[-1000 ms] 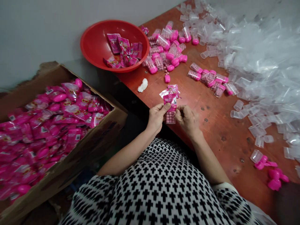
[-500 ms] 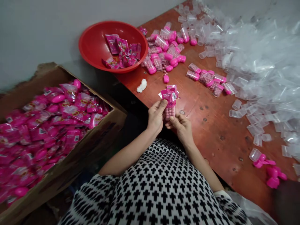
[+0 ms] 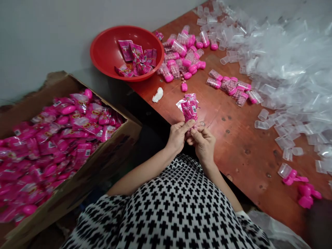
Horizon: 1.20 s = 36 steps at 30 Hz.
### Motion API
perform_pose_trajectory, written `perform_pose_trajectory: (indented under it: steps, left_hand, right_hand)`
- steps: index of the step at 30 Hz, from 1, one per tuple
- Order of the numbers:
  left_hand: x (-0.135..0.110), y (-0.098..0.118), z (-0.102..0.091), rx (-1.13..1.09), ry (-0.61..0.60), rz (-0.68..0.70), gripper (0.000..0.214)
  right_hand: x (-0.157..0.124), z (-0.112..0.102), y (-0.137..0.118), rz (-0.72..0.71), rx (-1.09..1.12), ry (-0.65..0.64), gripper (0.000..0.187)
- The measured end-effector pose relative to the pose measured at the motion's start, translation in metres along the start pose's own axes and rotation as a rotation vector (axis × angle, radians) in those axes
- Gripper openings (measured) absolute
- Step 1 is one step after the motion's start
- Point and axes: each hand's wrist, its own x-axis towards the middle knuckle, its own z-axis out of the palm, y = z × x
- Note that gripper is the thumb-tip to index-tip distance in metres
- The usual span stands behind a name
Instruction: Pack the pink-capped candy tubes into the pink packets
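Note:
Both my hands are together at the table's near edge on a pink packet (image 3: 190, 111) of small pink balls, its printed top with a barcode pointing away from me. My left hand (image 3: 176, 137) grips it with the thumb on top. Beside it, my right hand (image 3: 204, 142) pinches the lower end, where a few balls (image 3: 193, 127) show between the fingers. The rest of that end is hidden. Just behind the held packet, more pink and silvery wrapping (image 3: 190, 97) shows; whether it is separate I cannot tell.
A red bowl (image 3: 100, 65) with several pink packets overhangs the table's (image 3: 241, 176) left edge. Ball-filled jars (image 3: 178, 48) with pink lids lie behind my hands. Clear empty jars (image 3: 293, 69) heap at right. A cardboard box (image 3: 109, 155) full of pink packets stands left.
The packet has turned, so its barcode now shows. My left thumb has slid down towards the ball-filled end, covering most of it, and my hands are closer together.

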Motion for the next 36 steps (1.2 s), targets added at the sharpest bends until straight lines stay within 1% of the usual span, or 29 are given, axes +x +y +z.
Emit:
perform_pose_trajectory:
  steps: [4, 6, 8, 10, 12, 15, 18, 23, 26, 30, 33, 36]
  left_hand:
    - [-0.005, -0.002, -0.002, 0.074, 0.077, 0.093, 0.036]
    - [-0.004, 0.0, -0.003, 0.088, 0.07, 0.092, 0.034]
    - [-0.002, 0.003, -0.004, 0.037, 0.011, 0.051, 0.032]
    - [0.001, 0.007, -0.004, -0.047, -0.033, 0.006, 0.034]
    - [0.005, 0.008, -0.003, -0.104, -0.043, -0.018, 0.037]
    - [0.008, 0.007, -0.003, -0.105, -0.026, -0.019, 0.037]
    - [0.005, 0.004, -0.002, -0.042, -0.02, -0.018, 0.035]
    - [-0.009, -0.002, 0.001, 0.061, -0.086, -0.068, 0.033]
    - [-0.013, -0.006, 0.001, 0.058, -0.076, -0.047, 0.033]
    - [-0.011, -0.01, 0.0, 0.064, -0.054, -0.019, 0.036]
    - [-0.007, -0.006, -0.001, -0.006, -0.02, 0.009, 0.044]
    - [-0.002, -0.002, -0.001, -0.041, 0.012, 0.04, 0.05]
  right_hand:
    - [0.004, 0.001, 0.0, 0.099, 0.116, -0.036, 0.02]
    - [0.006, 0.0, 0.001, 0.108, 0.128, -0.059, 0.019]
    - [0.005, -0.002, 0.001, 0.072, 0.082, -0.072, 0.018]
    - [0.004, -0.005, 0.002, 0.038, 0.006, -0.082, 0.017]
    - [0.002, -0.005, 0.002, 0.026, -0.06, -0.102, 0.017]
    - [-0.001, -0.003, 0.003, -0.002, -0.114, -0.119, 0.018]
    - [-0.004, 0.001, 0.004, -0.035, -0.121, -0.087, 0.02]
    - [-0.011, 0.002, 0.006, -0.081, -0.113, 0.03, 0.021]
    - [-0.01, -0.002, 0.008, -0.074, -0.099, 0.042, 0.021]
    - [-0.002, -0.008, 0.008, 0.009, -0.039, -0.038, 0.02]
    - [0.002, -0.01, 0.005, 0.036, -0.025, -0.061, 0.019]
    - [0.002, -0.01, 0.004, 0.031, -0.034, -0.073, 0.019]
